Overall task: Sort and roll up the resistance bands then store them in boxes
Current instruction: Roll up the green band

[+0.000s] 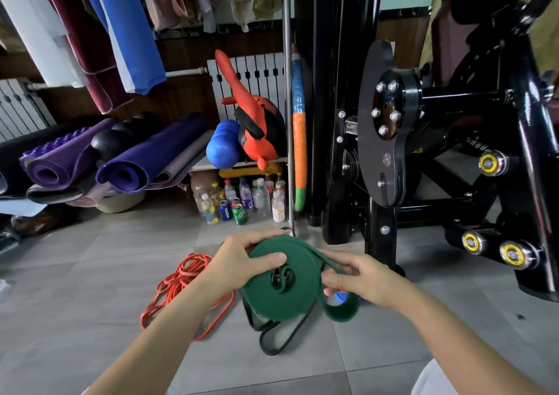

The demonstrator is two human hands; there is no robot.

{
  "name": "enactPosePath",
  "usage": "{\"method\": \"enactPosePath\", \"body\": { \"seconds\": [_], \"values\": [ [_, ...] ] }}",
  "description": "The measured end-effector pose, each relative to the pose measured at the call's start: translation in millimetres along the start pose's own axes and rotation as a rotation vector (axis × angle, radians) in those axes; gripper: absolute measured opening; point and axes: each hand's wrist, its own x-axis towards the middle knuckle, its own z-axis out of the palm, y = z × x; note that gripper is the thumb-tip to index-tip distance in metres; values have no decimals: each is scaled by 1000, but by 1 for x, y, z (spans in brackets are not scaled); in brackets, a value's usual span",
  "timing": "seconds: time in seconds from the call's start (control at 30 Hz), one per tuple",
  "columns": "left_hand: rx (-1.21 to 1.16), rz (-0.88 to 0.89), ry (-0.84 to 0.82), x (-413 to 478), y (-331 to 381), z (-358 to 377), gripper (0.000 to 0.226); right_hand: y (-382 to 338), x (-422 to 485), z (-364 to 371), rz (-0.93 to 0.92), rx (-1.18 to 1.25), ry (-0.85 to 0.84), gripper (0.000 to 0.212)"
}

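A wide green resistance band (282, 299) is wound into a flat coil that I hold in front of me above the floor. My left hand (242, 263) grips the coil's left side, thumb across its face and fingers over the top edge. My right hand (360, 279) pinches the band's loose tail, which runs from the coil's top and ends in a small loop below that hand. On the tiles beneath lie a tangle of thin orange bands (181, 282) to the left and a black band (278, 334) under the coil. Something blue (341, 298) shows behind my right fingers.
A black weight machine (423, 140) fills the right side. A shelf with rolled purple mats (121, 158) stands at left, with bottles and cans (239, 201) on the floor by a steel pole (289, 152). Grey tiled floor (75, 304) stretches left of the bands.
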Motion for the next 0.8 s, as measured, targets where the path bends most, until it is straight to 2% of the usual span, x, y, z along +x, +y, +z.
{"method": "enactPosePath", "body": {
  "seconds": [0.1,0.27,0.4,0.5,0.67,0.8],
  "values": [
    [-137,-2,153,4,-4,4,34,4,-1,11,-32,-3,99,50],
    [-325,-45,320,9,-14,13,50,-4,8,30,-12,111,172,40],
    [-400,-37,348,9,-18,15,43,-5,10,27,-57,24,313,34],
    [-469,-41,359,9,-18,18,36,-2,11,23,-33,208,333,29],
    [-429,-18,342,14,-16,24,36,3,18,24,-83,407,354,49],
    [-398,-17,353,17,-18,26,27,5,19,22,-81,421,392,36]
  ]
}}
